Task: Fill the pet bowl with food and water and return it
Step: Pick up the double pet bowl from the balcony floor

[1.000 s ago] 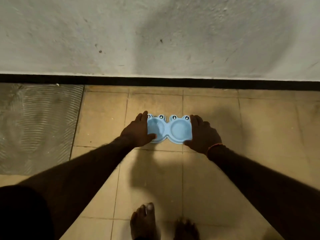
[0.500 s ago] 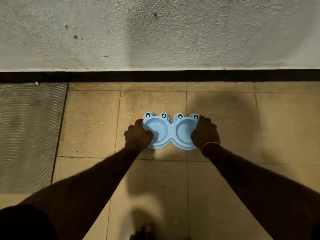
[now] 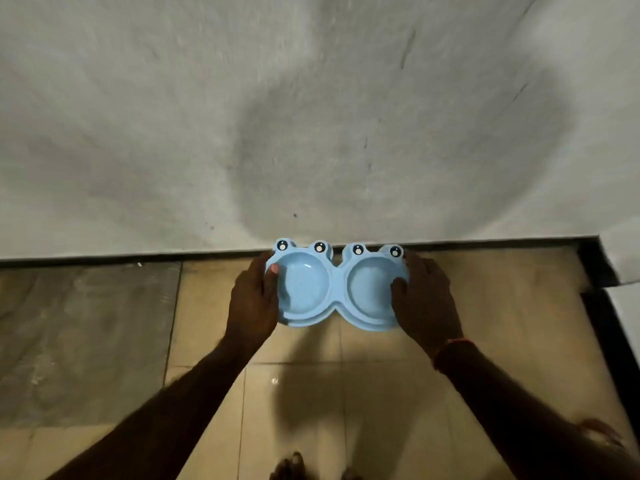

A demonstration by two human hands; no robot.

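A light blue double pet bowl (image 3: 334,289) with two round wells and cartoon frog eyes along its far rim hangs above the tiled floor, in front of the wall. Both wells look bare inside. My left hand (image 3: 252,299) grips the bowl's left end, thumb over the rim. My right hand (image 3: 424,299) grips the right end, thumb inside the right well. An orange thread band circles my right wrist.
A rough white wall (image 3: 311,116) with a black skirting strip (image 3: 121,256) stands close ahead. Beige floor tiles (image 3: 298,393) lie below, with a grey ribbed patch (image 3: 83,341) at the left. A wall corner (image 3: 609,265) juts in at the right. My toes (image 3: 287,469) show at the bottom.
The bowl has come up off the floor in both hands. It now looks larger and nearer, and the view has tilted up toward the wall.
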